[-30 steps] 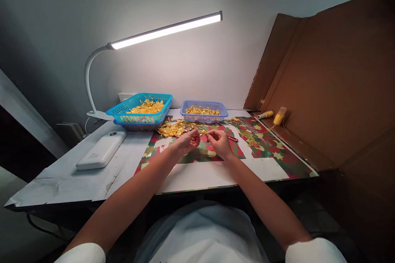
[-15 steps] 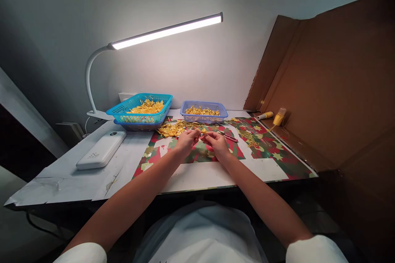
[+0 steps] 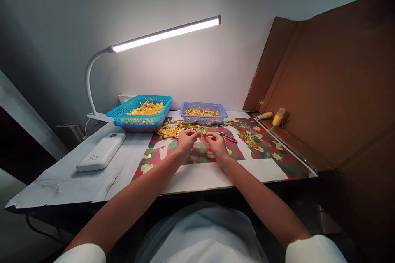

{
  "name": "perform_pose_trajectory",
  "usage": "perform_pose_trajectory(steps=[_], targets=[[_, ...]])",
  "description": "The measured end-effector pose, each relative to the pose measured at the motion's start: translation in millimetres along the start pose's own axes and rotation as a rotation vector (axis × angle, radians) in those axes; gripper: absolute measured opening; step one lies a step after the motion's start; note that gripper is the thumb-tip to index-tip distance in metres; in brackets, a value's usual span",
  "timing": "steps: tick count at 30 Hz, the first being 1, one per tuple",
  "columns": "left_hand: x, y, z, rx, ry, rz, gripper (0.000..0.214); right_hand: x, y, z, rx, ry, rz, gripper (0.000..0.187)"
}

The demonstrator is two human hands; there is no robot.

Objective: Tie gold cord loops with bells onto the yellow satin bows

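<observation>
My left hand (image 3: 186,140) and my right hand (image 3: 217,143) meet over the red and green patterned sheet (image 3: 271,148) on the table. Both have their fingers pinched together on a small yellow piece (image 3: 202,132) held between them. Just beyond my left hand lies a loose pile of yellow pieces (image 3: 173,130). A pair of small red-handled cutters (image 3: 228,137) lies on the sheet right behind my right hand.
A turquoise basket (image 3: 123,111) and a smaller purple basket (image 3: 185,111), both with yellow pieces, stand at the back. A white power bank (image 3: 101,152) lies left. A white desk lamp (image 3: 166,33) arches overhead. A cardboard wall (image 3: 333,82) closes the right side, with a yellow thread spool (image 3: 278,116) by it.
My two hands have moved closer together and a little farther from me. The small yellow piece is now pinched by both hands.
</observation>
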State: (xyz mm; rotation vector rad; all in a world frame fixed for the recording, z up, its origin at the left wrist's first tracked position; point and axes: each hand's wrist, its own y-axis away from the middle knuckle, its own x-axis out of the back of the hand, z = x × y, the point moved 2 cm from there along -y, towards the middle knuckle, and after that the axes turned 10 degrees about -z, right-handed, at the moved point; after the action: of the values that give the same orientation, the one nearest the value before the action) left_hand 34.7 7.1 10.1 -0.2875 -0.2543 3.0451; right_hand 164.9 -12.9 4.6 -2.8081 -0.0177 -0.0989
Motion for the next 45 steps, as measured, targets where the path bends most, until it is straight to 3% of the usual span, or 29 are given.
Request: perform_pose_trajectory(steps=[3, 6, 9, 15, 21, 30, 33, 40, 45], targets=[[-0.1, 4.2, 6.8, -0.064, -0.105, 0.035, 0.025, 3.6, 10.1, -16.5, 0.296, 0.288, 0.193, 0.017], [-0.7, 7.9, 11.8, -0.168, -0.202, 0.048, 0.025, 0.2, 18.2, -26.4, 0.479, 0.519, 0.200, 0.011], [-0.7, 9.5, 12.9, -0.223, -0.261, 0.055, 0.023, -2.9, 18.4, -25.0, 0.467, 0.631, 0.223, 0.013], [-3.2, 13.4, 16.3, -0.299, -0.297, 0.013, 0.022, -4.4, 10.5, -16.7, 0.396, 0.645, 0.205, 0.015], [-3.6, 14.1, 16.5, -0.263, -0.258, -0.017, 0.027, -5.1, 5.5, -15.8, 0.380, 0.640, 0.183, 0.013], [2.5, -1.7, 6.7, 0.005, -0.138, 0.010, 0.029, 2.3, 3.7, -29.0, 0.484, 0.401, 0.161, 0.013], [5.9, -3.8, 6.1, 0.038, -0.155, 0.021, 0.027, 4.4, 4.8, -34.1, 0.481, 0.278, 0.107, 0.014], [9.8, -7.1, 0.2, 0.123, -0.143, 0.011, 0.029, 2.9, 5.7, -35.8, 0.203, -0.170, -0.099, 0.026], [11.3, -9.0, -3.2, 0.142, -0.151, 0.013, 0.028, 7.6, -1.3, -34.5, 0.176, -0.346, -0.129, 0.031]])
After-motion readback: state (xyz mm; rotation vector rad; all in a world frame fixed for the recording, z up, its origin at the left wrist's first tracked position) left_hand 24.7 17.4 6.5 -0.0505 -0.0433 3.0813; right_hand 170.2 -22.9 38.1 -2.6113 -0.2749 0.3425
